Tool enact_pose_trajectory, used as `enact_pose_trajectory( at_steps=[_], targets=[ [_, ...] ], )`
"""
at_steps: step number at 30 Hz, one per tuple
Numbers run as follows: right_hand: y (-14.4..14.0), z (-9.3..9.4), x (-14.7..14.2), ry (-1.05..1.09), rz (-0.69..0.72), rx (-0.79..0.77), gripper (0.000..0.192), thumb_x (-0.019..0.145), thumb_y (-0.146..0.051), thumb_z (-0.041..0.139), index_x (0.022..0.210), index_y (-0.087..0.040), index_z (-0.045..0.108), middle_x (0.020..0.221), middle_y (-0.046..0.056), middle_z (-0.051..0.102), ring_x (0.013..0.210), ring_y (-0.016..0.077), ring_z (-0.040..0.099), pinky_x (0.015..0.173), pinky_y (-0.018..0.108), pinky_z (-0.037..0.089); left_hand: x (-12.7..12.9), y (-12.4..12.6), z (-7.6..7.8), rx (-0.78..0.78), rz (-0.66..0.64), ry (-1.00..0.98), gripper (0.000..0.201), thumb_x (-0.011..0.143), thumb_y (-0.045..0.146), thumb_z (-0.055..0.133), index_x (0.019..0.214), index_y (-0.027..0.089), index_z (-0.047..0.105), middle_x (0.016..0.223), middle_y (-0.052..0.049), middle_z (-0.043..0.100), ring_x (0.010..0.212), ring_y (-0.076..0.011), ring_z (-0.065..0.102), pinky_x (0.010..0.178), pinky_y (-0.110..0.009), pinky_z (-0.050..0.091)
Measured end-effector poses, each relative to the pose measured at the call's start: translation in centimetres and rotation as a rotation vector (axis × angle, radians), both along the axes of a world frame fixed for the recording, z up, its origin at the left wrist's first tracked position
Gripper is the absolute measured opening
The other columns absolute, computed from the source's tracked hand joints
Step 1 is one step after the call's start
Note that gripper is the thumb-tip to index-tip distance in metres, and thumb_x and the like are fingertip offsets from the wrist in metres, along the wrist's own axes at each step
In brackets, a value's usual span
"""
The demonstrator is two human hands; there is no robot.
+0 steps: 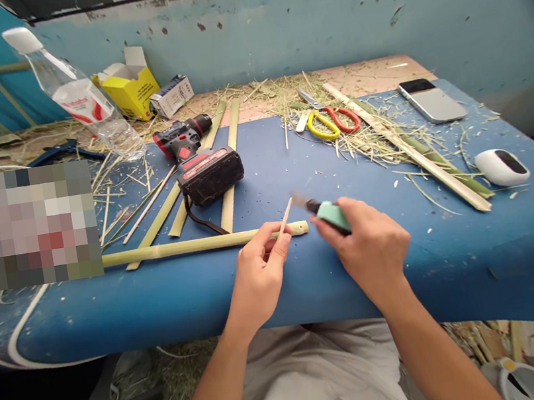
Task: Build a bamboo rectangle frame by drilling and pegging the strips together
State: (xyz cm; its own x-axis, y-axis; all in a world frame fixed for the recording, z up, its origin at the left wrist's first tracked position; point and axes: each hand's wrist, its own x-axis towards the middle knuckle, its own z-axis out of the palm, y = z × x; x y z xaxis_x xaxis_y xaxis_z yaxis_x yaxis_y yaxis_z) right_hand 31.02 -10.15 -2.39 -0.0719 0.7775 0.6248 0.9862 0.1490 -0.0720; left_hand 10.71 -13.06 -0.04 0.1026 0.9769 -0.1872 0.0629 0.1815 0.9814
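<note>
- a thin bamboo sliver is pinched between the fingertips of the left hand, angled up and away toward the right hand
- the right hand is closed around a mint-green utility knife, its blurred blade end being held just beside the sliver's upper tip; whether they actually touch can't be told
- a long bamboo stick is laid flat on the blue table right behind the left hand, running off to the left, with its end seen just between the two hands
- a red and black cordless drill is parked further back from the left hand, on top of a few flat bamboo strips
- a clear plastic bottle is tipped over well beyond the left hand, with a yellow box behind it
- yellow and red scissors are set among bamboo shavings well past the right hand
- a long bamboo slat is laid diagonally out to the right of the right hand
- a phone and a white oval gadget are found farther right still
- a blurred-out patch is sat far left of the left hand
</note>
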Motion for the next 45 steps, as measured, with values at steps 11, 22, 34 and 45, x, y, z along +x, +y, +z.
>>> enact_pose_trajectory(
  at_steps=[11, 22, 34, 45],
  targets=[
    [-0.2, 0.0, -0.1, 0.054, 0.053, 0.032, 0.047, 0.105, -0.064, 0.057, 0.112, -0.019, 0.069, 0.090, 0.006, 0.076, 0.076, 0.0197, 0.065, 0.070, 0.032, 0.035, 0.1, 0.1, 0.2, 0.023, 0.013, 0.061, 0.035, 0.104, 0.057, 0.060, 0.113, 0.025, 0.069, 0.070, 0.005, 0.042, 0.055, -0.0086, 0.029, 0.050, -0.023, 0.021],
    [0.1, -0.2, -0.1, 0.069, -0.170, 0.035, 0.052, 0.105, -0.068, 0.053, 0.116, -0.020, 0.071, 0.088, 0.005, 0.074, 0.076, 0.0197, 0.063, 0.069, 0.032, 0.032, 0.5, 0.0, 0.3, 0.080, 0.018, 0.159, 0.031, 0.108, 0.052, 0.054, 0.112, 0.024, 0.068, 0.069, 0.004, 0.043, 0.063, -0.0112, 0.036, 0.057, -0.023, 0.027],
    [-0.2, 0.0, -0.3, 0.179, -0.077, -0.124, 0.061, 0.105, -0.074, 0.044, 0.117, -0.021, 0.072, 0.098, 0.007, 0.077, 0.079, 0.0200, 0.064, 0.071, 0.032, 0.029, -9.7, 0.6, 3.6, 0.502, 0.729, 0.854, 0.036, 0.112, 0.040, 0.035, 0.123, 0.022, 0.064, 0.150, -0.019, 0.061, 0.127, -0.0318, 0.067, 0.099, -0.043, 0.056],
    [0.0, -0.4, -0.4, 0.127, -0.197, -0.211, 0.058, 0.100, -0.073, 0.054, 0.117, -0.022, 0.074, 0.092, 0.009, 0.078, 0.075, 0.0221, 0.063, 0.067, 0.030, 0.026, -18.9, 3.6, 3.3, 0.032, 0.724, 1.369, 0.041, 0.110, 0.037, 0.033, 0.137, 0.025, 0.061, 0.176, -0.023, 0.030, 0.092, -0.0389, 0.079, 0.082, -0.059, 0.062]
  ],
)
